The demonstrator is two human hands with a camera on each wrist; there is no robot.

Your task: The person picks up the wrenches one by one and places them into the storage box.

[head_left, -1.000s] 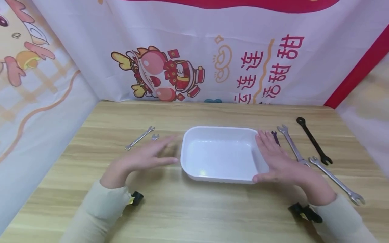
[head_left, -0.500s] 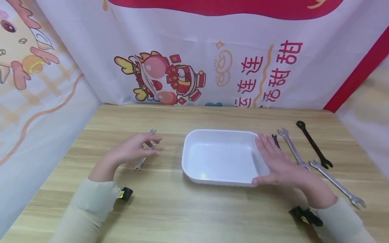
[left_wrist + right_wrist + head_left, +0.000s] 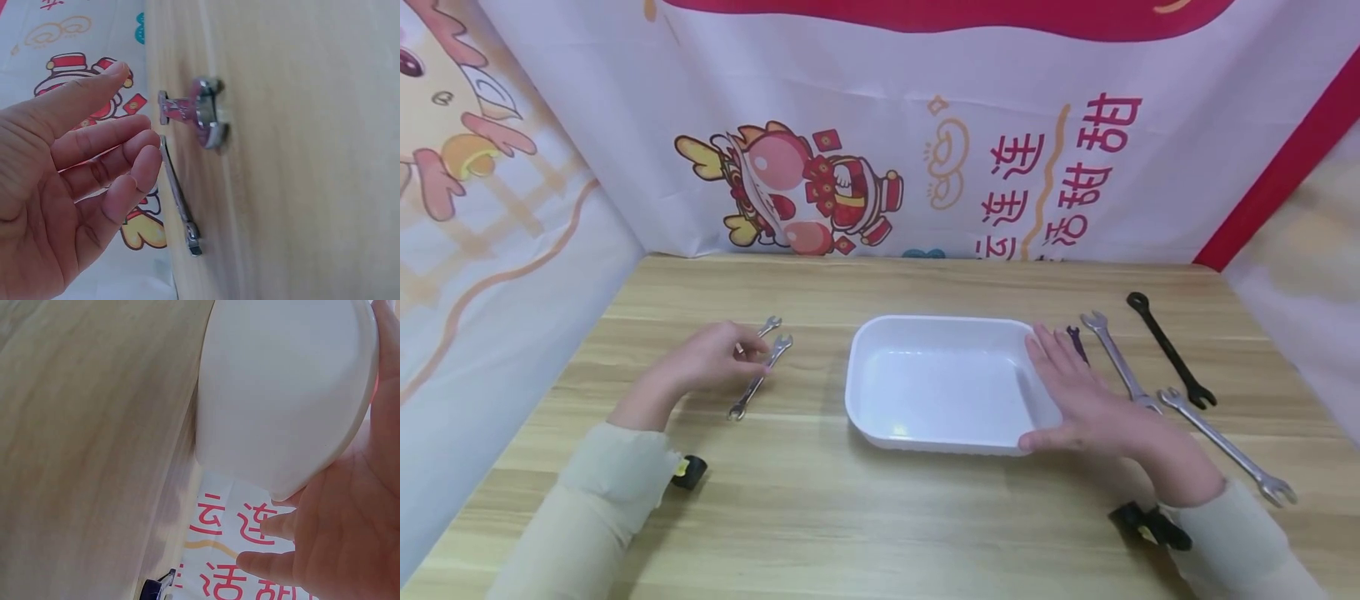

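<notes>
While the right hand point(image 3: 1078, 400) lies flat with straight fingers against the right wall of the white rectangular plastic tray point(image 3: 925, 379) at the middle of the pale wooden table point(image 3: 850, 517), the left hand point(image 3: 703, 362) hovers with loosely spread fingers (holding nothing) beside two small silver open-ended wrenches point(image 3: 760, 377) left of the tray. Right of the tray lie two long silver wrenches point(image 3: 1225, 446) and a black wrench point(image 3: 1168, 348).

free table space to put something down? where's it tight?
Free: the strip between the white tray and the near table edge, and the band behind the tray. Crowded: four wrenches beside the right hand; two small wrenches at the left hand.
</notes>
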